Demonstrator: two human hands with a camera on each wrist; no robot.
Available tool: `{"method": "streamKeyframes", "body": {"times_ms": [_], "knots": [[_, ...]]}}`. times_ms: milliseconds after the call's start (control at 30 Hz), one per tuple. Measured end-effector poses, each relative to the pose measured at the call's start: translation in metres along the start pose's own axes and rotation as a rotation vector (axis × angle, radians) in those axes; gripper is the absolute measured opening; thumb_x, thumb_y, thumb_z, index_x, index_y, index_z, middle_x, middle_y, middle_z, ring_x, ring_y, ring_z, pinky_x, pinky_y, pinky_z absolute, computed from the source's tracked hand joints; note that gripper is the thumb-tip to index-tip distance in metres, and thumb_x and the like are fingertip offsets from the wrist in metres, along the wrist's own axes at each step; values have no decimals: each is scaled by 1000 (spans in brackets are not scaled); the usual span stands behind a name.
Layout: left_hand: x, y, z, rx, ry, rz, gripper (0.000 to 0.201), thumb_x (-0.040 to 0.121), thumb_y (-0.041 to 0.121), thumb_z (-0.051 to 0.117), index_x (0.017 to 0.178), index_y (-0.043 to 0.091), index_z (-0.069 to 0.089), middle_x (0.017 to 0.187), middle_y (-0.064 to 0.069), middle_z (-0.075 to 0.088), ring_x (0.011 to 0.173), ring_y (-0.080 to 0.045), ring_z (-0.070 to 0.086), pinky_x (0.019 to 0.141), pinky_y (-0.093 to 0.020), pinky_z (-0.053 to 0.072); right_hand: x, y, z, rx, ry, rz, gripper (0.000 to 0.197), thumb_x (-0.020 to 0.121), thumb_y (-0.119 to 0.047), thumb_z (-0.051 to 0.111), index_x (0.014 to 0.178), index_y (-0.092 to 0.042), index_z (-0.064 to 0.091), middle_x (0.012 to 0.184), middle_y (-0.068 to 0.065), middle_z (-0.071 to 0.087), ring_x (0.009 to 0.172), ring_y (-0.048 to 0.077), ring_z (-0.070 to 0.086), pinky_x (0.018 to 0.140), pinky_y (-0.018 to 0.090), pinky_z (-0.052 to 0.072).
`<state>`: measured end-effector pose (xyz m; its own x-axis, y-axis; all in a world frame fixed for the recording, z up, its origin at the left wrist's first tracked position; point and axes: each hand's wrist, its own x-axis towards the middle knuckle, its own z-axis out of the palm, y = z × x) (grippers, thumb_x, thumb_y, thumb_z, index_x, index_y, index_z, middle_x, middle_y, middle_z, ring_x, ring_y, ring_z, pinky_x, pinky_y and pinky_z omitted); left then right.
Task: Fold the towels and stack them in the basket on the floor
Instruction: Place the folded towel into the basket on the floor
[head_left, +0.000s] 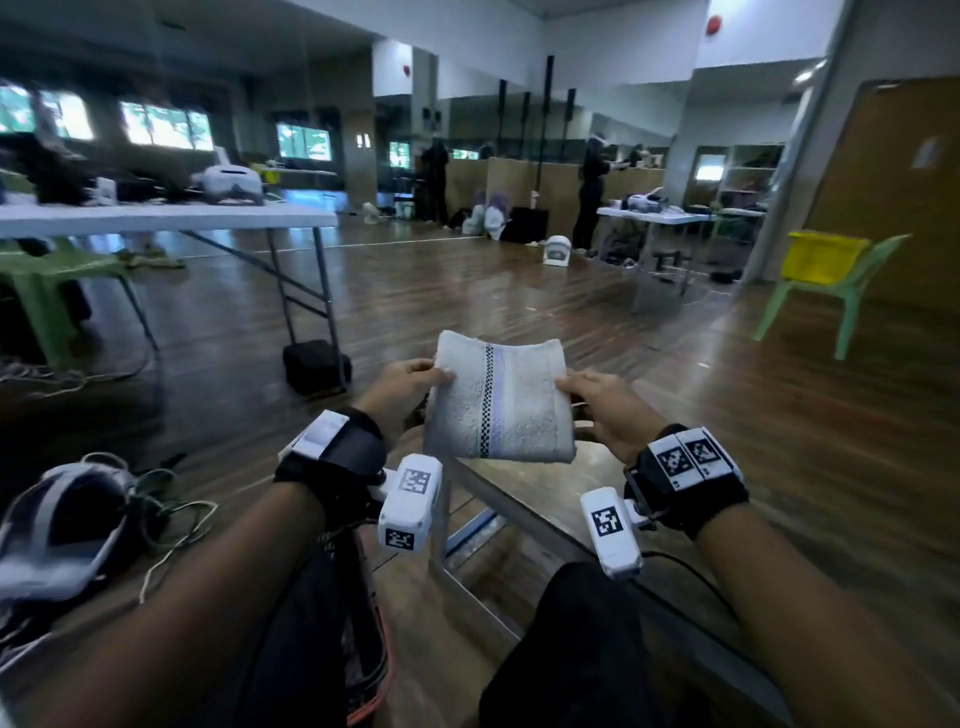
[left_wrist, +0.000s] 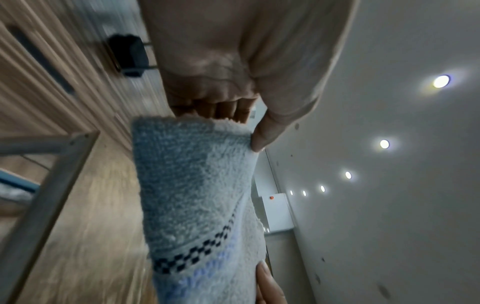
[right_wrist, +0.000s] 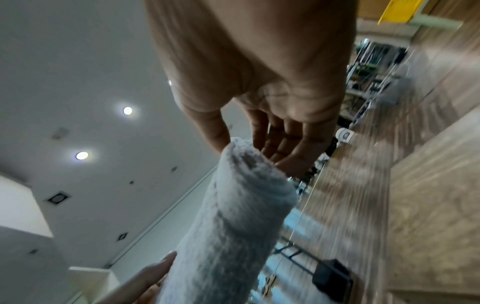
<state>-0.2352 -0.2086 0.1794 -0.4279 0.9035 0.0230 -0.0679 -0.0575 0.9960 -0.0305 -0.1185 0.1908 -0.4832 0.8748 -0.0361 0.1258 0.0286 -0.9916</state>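
Our left hand (head_left: 410, 376) pinches the left edge of the folded towel (head_left: 498, 400), thumb on top and fingers beneath. Our right hand (head_left: 602, 400) grips the right edge the same way, thumb above and fingers spread under the cloth. Between the two we hold the towel in the air, just above the low wooden stool (head_left: 519, 499) in front of our knees. We judge this towel's folding finished, since it forms a compact, thick rectangle. What remains is laying it in the basket, which no view shows. The towel lies nearly flat. Its long axis runs away from us, following the checkered stripe (head_left: 487, 400), with the far edge tipped slightly upward.
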Motion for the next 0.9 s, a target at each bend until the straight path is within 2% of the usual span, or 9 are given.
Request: {"method": "streamKeyframes", "body": {"times_ms": [67,167,300,433,600,667,733,833,900], "knots": [[-5,-3,-25,-7,84,4,6,89,5,55,91,7,61,72,-3,61,51,-7,56,47,-16,43,15,1,25,-10,-74,5,10,94,-19,50,91,-12,57,79,5,59,65,17,57,55,29,47],[-12,-9,-65,9,182,0,9,90,6,55,96,6,61,80,-5,60,62,-12,54,54,-21,43,36,5,68,-17,-180,12,12,94,-18,50,97,-10,57,79,4,60,65,16,57,55,28,48],[-20,-27,-124,19,323,-28,8,90,6,55,90,10,62,78,-4,61,61,-11,53,56,-22,41,60,16,131,-23,-307,47,10,94,-14,49,95,-8,57,76,6,57,62,16,55,46,24,45],[-22,-48,-173,3,431,-65,9,91,3,52,95,6,60,61,3,62,40,0,51,38,-11,36,86,34,189,-22,-383,85,11,93,-10,50,84,-11,56,71,4,55,53,12,52,35,17,40],[-16,-94,-221,-28,529,-156,13,91,0,50,93,7,61,74,-4,62,51,-7,57,47,-16,44,113,77,253,-43,-447,171,8,92,-10,50,95,-10,58,78,4,58,60,15,54,53,27,45],[-6,-123,-238,-35,563,-209,16,91,-2,49,101,5,59,82,-9,61,53,-7,59,48,-15,47,127,105,276,-57,-443,228,10,91,-9,50,98,-9,57,78,5,58,61,16,54,53,27,45],[4,-156,-252,-33,598,-279,22,91,-4,47,109,4,57,87,-11,61,54,-8,59,47,-13,47,139,137,295,-107,-426,294,9,89,-8,51,86,-12,58,75,4,57,60,17,53,49,25,45],[21,-212,-270,-8,630,-411,25,90,-4,47,112,4,56,88,-10,60,54,-8,60,43,-12,45,157,191,321,-189,-394,410,17,85,-7,52,72,-16,56,68,4,54,59,18,50,57,28,43],[34,-257,-282,25,628,-501,29,89,-4,48,117,-2,56,98,-11,59,69,-17,58,52,-18,46,172,233,336,-276,-381,454,22,82,-6,53,62,-15,54,65,6,50,60,20,44,65,31,38]]}}
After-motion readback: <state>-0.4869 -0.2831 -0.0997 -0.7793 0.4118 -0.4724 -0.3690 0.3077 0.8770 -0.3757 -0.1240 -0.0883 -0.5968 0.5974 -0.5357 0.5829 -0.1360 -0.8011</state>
